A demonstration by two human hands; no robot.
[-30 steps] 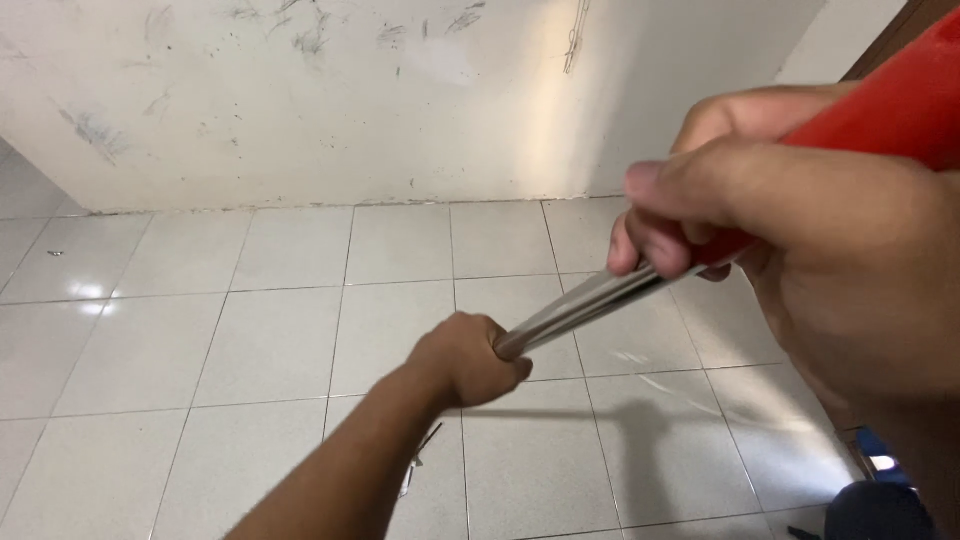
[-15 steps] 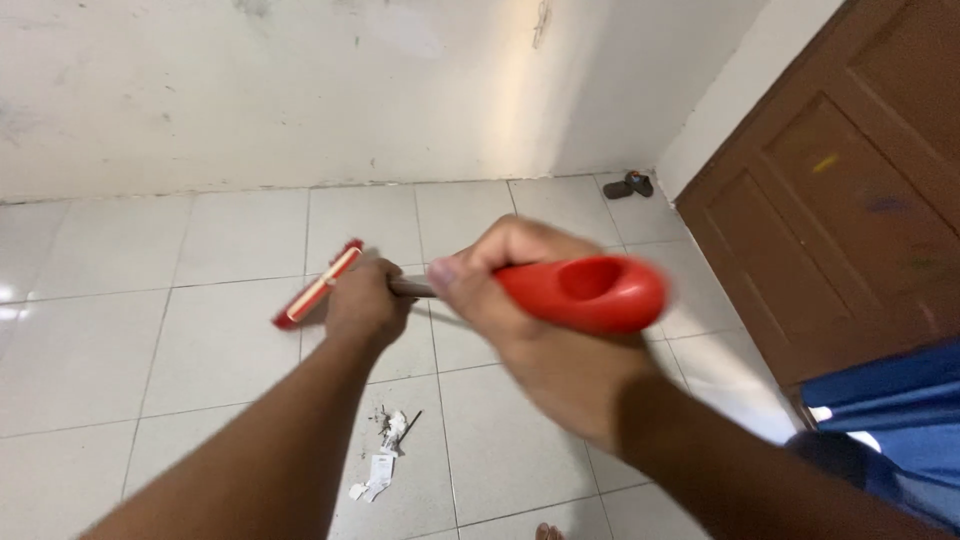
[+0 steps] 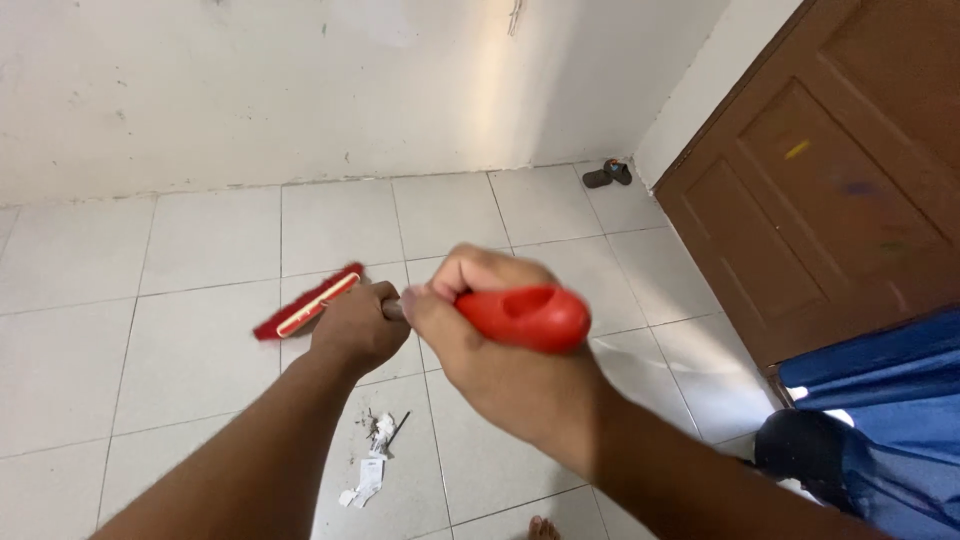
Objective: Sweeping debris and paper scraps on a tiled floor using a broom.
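Left hand (image 3: 358, 328): clenched around the pole of the broom, further down the shaft than the right hand; the knuckles are turned up and the forearm runs in from the lower left.
Right hand (image 3: 480, 330): closed on the red grip (image 3: 525, 318) at the top end of the pole; the fingers (image 3: 470, 275) are wrapped over it, and the rounded red end is seen past them on the right.
Broom pole (image 3: 392, 310): only a short grey stretch is shown between the two fists; the rest is hidden by the hands.
Broom head (image 3: 308, 302): a red head with a pale strip along it, seen beyond the left fingers, to their left, low over a floor tile; whether it touches the floor cannot be told.
Litter (image 3: 372, 460): a small heap of white paper scraps and a dark sliver is laid on the floor below the left fist, nearer the person, well apart from the broom head.
Floor (image 3: 180, 360): pale square tiles with grey joints.
Wall (image 3: 300, 90): white and scuffed, met by the floor beyond the fingers.
Door (image 3: 830, 200): brown panelled wood, to the right of the right hand.
Door stop (image 3: 608, 174): a small dark thing at the foot of the wall, near the door's corner.
Blue cloth (image 3: 880, 400): seen at the lower right edge, below the door.
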